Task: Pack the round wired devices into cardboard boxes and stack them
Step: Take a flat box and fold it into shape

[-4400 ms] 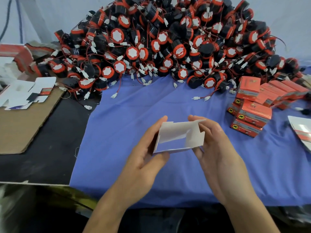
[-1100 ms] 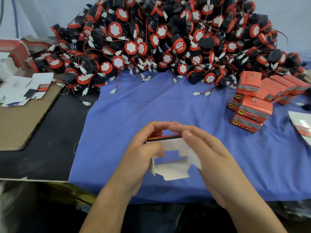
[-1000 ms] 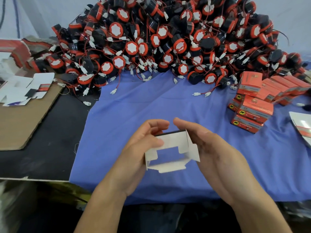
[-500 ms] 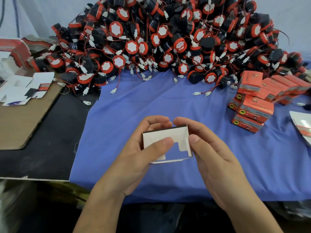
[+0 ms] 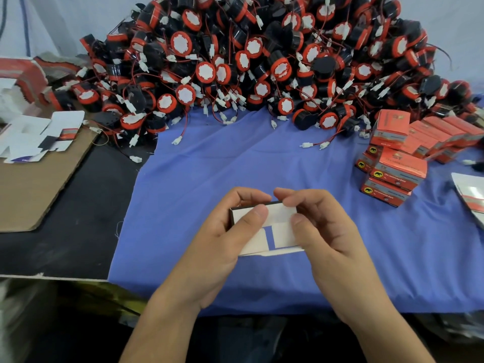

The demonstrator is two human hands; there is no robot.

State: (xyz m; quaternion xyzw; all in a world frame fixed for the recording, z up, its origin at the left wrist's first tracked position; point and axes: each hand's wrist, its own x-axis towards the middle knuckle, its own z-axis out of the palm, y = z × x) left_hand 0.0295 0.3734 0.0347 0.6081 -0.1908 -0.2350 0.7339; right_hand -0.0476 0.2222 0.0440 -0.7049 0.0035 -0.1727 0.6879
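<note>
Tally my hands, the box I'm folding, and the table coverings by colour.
hands: 2, left hand and right hand
white cardboard box: 1
blue cloth: 1
black surface: 1
brown cardboard sheet: 1
Total: 6

The one view comes from a wide-angle camera on the person's head, facing forward and down; the left hand (image 5: pixel 217 239) and right hand (image 5: pixel 322 231), both gripping a white box (image 5: pixel 280 218), sit nearest, low in the middle, with the forearms leaving by the bottom edge. The blue cloth (image 5: pixel 235 158) fills the middle ground; the heap of round devices (image 5: pixel 262 61) lies farther off along the top; the orange boxes (image 5: pixel 398 163) stand at the right edge.
</note>
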